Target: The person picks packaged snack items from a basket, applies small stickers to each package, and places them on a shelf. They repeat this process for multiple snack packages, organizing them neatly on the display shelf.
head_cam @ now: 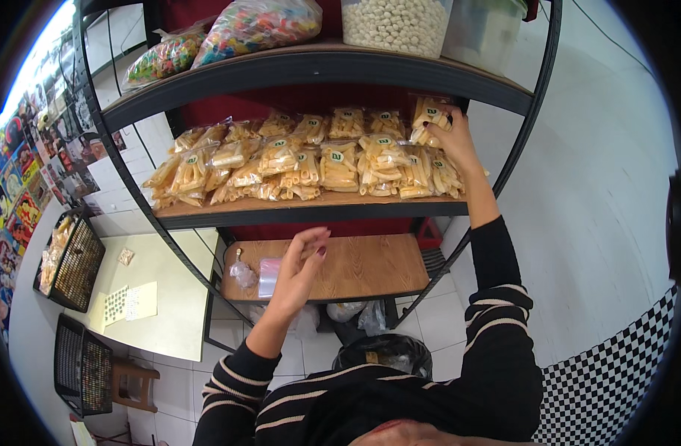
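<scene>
At the right end of the middle shelf [318, 213], my right hand [454, 134] grips a clear plastic bag of pale yellow tube-shaped snacks [425, 114], its thumb on the front beside a round label. Similar bags [337, 167] stand and lie in rows along that shelf, some stacked on others. My left hand [301, 273] hangs in the air in front of the lower wooden shelf [368, 267], fingers loosely curled and apart, holding nothing. Behind it on that shelf lie a stack of clear plastic bags [269, 273] and a crumpled clear bag [243, 274].
Bags of colourful candy [259, 30] and a tub of white round pieces [396, 25] occupy the top shelf. Black metal uprights [533, 106] frame the rack. Left are a pale table [178, 301] with label sheets [117, 305] and black baskets [81, 262]. A lined bin [382, 357] stands below.
</scene>
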### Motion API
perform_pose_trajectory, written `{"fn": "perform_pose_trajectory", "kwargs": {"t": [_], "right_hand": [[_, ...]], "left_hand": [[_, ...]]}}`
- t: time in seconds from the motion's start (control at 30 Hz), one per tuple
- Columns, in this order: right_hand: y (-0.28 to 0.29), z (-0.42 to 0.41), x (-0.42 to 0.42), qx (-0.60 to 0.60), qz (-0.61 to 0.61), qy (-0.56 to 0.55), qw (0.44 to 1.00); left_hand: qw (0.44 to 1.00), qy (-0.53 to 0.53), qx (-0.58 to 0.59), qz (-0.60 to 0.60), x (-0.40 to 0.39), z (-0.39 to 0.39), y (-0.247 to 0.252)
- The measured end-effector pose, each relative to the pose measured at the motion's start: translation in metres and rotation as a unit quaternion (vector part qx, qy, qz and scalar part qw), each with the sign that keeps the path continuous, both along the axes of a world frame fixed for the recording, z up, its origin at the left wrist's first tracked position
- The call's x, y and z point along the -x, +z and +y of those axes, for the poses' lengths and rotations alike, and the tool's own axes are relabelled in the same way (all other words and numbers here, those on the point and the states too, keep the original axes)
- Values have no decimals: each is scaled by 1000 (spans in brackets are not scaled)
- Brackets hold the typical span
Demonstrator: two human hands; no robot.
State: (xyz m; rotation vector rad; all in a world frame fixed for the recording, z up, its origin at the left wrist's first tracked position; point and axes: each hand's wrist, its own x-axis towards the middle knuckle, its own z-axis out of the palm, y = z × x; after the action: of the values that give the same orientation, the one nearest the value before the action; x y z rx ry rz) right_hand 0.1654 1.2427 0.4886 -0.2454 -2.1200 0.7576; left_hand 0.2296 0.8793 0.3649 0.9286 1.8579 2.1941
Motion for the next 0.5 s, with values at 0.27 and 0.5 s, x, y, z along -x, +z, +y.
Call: {"fn": "perform_pose_trajectory", "kwargs": {"t": [0.27, 0.5], "right_hand": [[-7, 50, 76, -24, -137, 36, 990], [-11, 68, 109, -153, -259, 35, 953]], "left_hand": [[992, 84, -8, -92, -12, -44, -48], [980, 141, -35, -134, -22, -73, -65]]}}
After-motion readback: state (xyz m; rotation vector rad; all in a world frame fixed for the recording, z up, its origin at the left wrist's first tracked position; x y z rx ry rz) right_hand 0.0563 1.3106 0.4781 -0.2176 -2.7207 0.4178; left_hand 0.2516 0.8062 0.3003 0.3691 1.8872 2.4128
